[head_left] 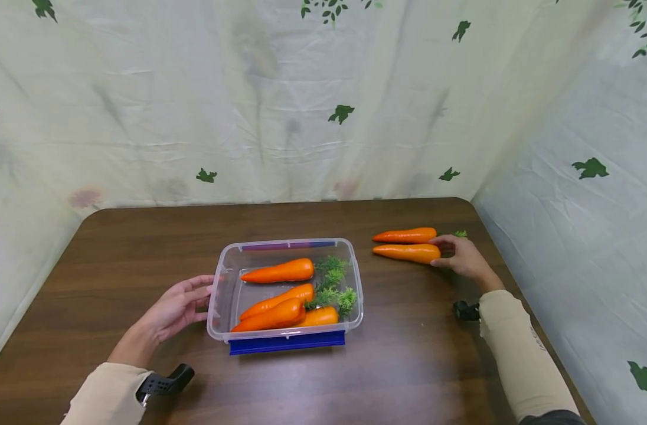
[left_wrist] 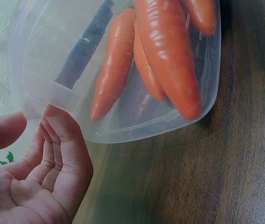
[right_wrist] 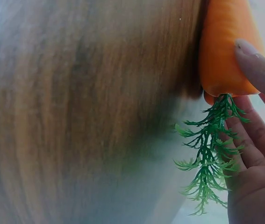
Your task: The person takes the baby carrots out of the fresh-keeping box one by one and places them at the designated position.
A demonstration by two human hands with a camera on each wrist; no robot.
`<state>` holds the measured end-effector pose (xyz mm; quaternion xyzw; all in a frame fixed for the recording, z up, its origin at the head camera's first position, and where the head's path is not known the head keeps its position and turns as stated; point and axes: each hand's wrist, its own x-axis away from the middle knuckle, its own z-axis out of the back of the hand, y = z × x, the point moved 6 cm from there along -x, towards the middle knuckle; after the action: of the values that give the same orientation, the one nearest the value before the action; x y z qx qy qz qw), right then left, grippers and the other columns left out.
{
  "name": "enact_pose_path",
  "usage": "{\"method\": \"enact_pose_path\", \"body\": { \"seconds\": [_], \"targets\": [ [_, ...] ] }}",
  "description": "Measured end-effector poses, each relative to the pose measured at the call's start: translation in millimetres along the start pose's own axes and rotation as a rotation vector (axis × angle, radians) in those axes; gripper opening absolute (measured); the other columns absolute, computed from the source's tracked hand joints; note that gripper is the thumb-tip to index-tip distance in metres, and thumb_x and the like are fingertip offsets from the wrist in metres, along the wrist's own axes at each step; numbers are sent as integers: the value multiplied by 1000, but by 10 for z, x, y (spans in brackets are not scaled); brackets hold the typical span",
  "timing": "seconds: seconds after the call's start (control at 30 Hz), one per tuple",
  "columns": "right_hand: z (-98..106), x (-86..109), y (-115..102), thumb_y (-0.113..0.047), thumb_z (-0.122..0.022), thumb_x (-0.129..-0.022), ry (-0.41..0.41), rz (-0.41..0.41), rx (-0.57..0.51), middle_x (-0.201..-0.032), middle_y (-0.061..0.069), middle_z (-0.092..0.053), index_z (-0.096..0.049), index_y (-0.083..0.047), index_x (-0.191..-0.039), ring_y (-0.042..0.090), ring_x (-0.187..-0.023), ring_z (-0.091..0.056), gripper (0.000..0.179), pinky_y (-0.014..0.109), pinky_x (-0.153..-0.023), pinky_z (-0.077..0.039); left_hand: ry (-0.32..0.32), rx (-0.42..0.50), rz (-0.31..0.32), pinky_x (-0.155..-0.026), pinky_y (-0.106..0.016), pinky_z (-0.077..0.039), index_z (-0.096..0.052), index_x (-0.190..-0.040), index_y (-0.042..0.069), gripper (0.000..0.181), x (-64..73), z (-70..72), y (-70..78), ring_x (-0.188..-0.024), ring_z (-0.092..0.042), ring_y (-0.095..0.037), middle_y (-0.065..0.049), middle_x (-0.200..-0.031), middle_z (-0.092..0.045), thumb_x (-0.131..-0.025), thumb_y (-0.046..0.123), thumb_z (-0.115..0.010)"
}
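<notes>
Fingers of the left hand (head_left: 179,306) curve loosely, gripping nothing, beside the left wall of the container (head_left: 254,293); contact is unclear. Right of the container, the right hand (head_left: 464,260) pinches the nearer loose carrot (head_left: 407,253) at its thick end, the best hold on a presumably light, stiff, smooth body. Only the right wrist view fully exposes its leafy top (right_wrist: 210,156).

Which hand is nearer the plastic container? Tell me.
Left: the left hand is at the left end of the plastic container; the right hand is off to its right, at the nearer loose carrot.
</notes>
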<state>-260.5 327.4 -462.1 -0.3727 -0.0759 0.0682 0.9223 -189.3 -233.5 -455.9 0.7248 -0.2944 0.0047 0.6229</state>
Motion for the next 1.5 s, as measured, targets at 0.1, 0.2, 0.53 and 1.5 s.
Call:
{"method": "enact_pose_path", "body": {
  "seconds": [0.1,0.2,0.53,1.5],
  "targets": [
    [12,-2,8,-8,-76,-82,14,-14,10,-121,25,-59,-58,5,-123,39,-111,-56,47,54,-99,-42,-6,17,0,-88,-39,-54,-49,-126,13,24,4,3,0,-103,-63,-17,0,-115,-61,-102,15,-48],
    [20,-4,7,-9,-76,-82,24,-27,11,-122,25,-59,-57,5,-124,40,-111,-55,48,54,-99,-42,-2,26,3,-87,-39,-54,-49,-125,13,23,16,-1,3,-102,-64,-17,0,-113,-62,-102,15,-48],
    [41,6,-36,-10,-77,-82,56,-44,21,-120,26,-60,-58,5,-124,41,-110,-57,49,54,-98,-43,-5,19,5,-88,-39,-54,-48,-126,12,25,16,-3,15,-103,-63,-17,0,-115,-61,-102,15,-48],
    [-59,-266,-1179,-7,-76,-82,-118,180,41,-121,21,-60,-60,-2,-121,40,-109,-57,43,53,-95,-46,43,-62,24,-91,-44,-52,-38,-138,0,44,10,16,33,-107,-59,-19,-6,-124,-52,-101,21,-50]
  ]
}}
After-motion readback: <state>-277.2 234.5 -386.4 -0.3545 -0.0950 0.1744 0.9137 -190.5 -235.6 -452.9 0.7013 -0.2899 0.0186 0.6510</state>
